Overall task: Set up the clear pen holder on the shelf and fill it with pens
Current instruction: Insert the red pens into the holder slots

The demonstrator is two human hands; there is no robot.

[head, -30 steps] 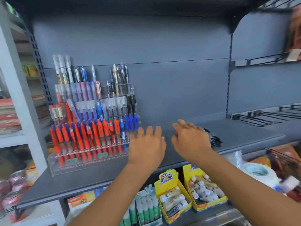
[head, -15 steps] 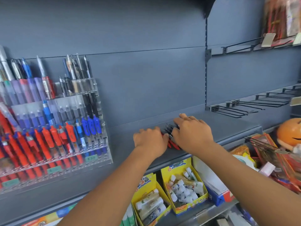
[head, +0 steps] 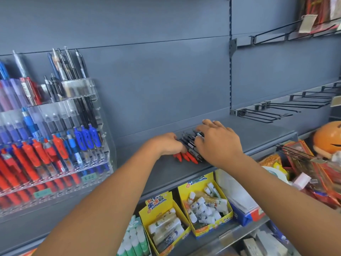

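Note:
A clear tiered pen holder point(head: 88, 89) stands on the grey shelf point(head: 258, 133) at the left, its rows filled with red, blue, purple and black pens. A loose bunch of pens point(head: 189, 145), black ones with several red ones at the near end, lies on the shelf to the right of the holder. My left hand point(head: 166, 144) curls its fingers against the bunch's left side. My right hand point(head: 217, 143) lies over the bunch's right side with fingers bent round the pens. Both hands hide much of the bunch.
Below the shelf sit yellow boxes of glue sticks point(head: 166, 220), green-capped glue sticks point(head: 132, 241) and a blue-and-red carton point(head: 245, 213). Black wire hooks point(head: 273, 111) stick out at the right. An orange round toy point(head: 328, 137) and packaged goods crowd the right edge.
My view swung right, so the holder slid to the left edge. Both hands went from spread above the shelf to closing in on the loose pens, gathering them into one bunch.

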